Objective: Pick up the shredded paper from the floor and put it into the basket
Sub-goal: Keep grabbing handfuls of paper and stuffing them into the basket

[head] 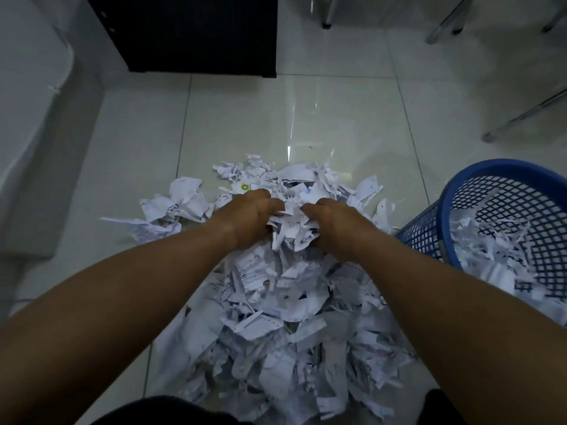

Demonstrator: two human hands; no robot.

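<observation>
On my feed both bare arms reach forward over the shredded paper (276, 317), a broad white heap spread across the tiled floor (306, 111) from just below the camera out to the hands. The left hand (250, 217) and the right hand (333, 223) sit side by side at the far part of the heap, knuckles up and fingers curled down into the scraps. Each grip is closed round the same clump (291, 233) of strips, bunched up between the two palms. I cannot tell whether that clump is clear of the heap beneath it or resting on it. The basket (420, 231), blue plastic mesh, stands just beside the heap on the right, with loose pieces lying against its wall, and more shreds lie inside it. A scrap with a yellow mark (244, 187) lies just beyond the left hand. Farther off, a black cabinet (190, 32) stands on the floor at the top of the view, and metal chair legs (327, 13) show at the upper right
</observation>
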